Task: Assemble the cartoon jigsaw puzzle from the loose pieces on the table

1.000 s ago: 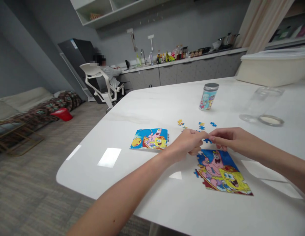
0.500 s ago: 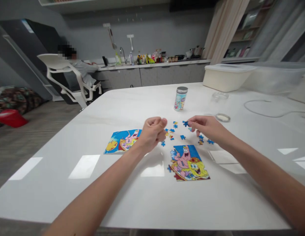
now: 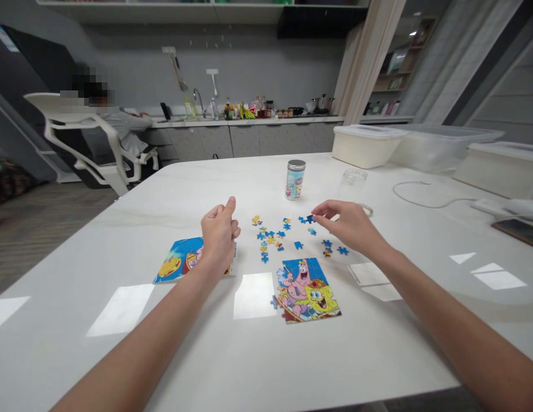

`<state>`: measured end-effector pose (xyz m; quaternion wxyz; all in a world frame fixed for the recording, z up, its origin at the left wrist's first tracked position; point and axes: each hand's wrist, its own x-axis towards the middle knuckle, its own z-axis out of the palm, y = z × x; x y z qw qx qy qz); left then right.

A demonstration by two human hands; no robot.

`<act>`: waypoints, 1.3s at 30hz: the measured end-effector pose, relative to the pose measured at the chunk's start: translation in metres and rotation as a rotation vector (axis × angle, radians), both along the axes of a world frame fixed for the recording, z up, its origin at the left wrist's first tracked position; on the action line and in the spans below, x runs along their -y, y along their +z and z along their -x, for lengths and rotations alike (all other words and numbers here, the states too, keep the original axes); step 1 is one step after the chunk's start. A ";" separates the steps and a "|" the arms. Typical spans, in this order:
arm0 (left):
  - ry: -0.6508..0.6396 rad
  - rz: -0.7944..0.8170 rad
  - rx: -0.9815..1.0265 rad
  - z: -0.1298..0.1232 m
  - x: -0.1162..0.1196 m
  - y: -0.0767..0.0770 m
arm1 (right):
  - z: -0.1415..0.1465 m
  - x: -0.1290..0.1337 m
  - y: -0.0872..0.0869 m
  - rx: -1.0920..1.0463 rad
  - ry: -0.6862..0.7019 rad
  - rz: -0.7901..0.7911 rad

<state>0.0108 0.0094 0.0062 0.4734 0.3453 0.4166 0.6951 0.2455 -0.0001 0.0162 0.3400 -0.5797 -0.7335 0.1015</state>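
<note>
A partly joined cartoon puzzle [image 3: 309,290] lies flat on the white table [image 3: 257,355], its left edge uneven. Behind it several loose pieces [image 3: 271,238] are scattered, mostly blue and yellow. My right hand [image 3: 346,224] pinches a dark blue puzzle piece [image 3: 310,218] between thumb and fingertips, beside other loose blue pieces. Over the right part of the picture sheet [image 3: 176,260], my left hand [image 3: 220,233] is closed with the thumb up; whether anything is inside its fingers is hidden. A printed can with a silver lid [image 3: 295,180] stands upright behind the pieces.
Farther right are a clear jar [image 3: 354,178], a ring-shaped lid [image 3: 367,210] partly behind my right hand, a cable [image 3: 414,200], a dark tablet-like object [image 3: 521,229] and plastic bins [image 3: 367,147]. A person [image 3: 124,129] sits at the back left on a white chair [image 3: 62,117].
My left hand has moved left, away from the loose pieces, uncovering more of them, and its thumb now points up. The view has shifted. My right hand still pinches the dark blue piece.
</note>
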 end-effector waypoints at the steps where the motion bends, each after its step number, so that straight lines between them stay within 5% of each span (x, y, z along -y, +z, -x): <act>1: -0.004 0.007 -0.006 0.000 0.000 0.000 | 0.000 0.000 0.000 0.002 0.012 0.021; 7: -0.011 0.008 -0.042 -0.001 0.002 0.001 | -0.005 -0.004 -0.003 0.003 0.027 0.107; 13: -0.045 0.019 -0.070 -0.005 0.005 0.001 | -0.009 -0.012 -0.019 0.059 0.110 0.391; 25: -0.155 0.040 -0.180 -0.009 0.006 -0.004 | -0.026 -0.013 -0.008 0.308 -0.002 0.216; 28: -0.176 -0.031 -0.517 -0.008 0.007 -0.008 | -0.036 -0.016 -0.006 0.417 0.002 0.231; 33: -0.320 -0.361 -1.545 -0.014 0.018 -0.018 | -0.043 -0.013 0.000 0.498 0.143 0.343; 39: -0.426 -0.459 -1.896 -0.028 0.019 -0.024 | -0.048 -0.010 0.006 0.475 0.277 0.431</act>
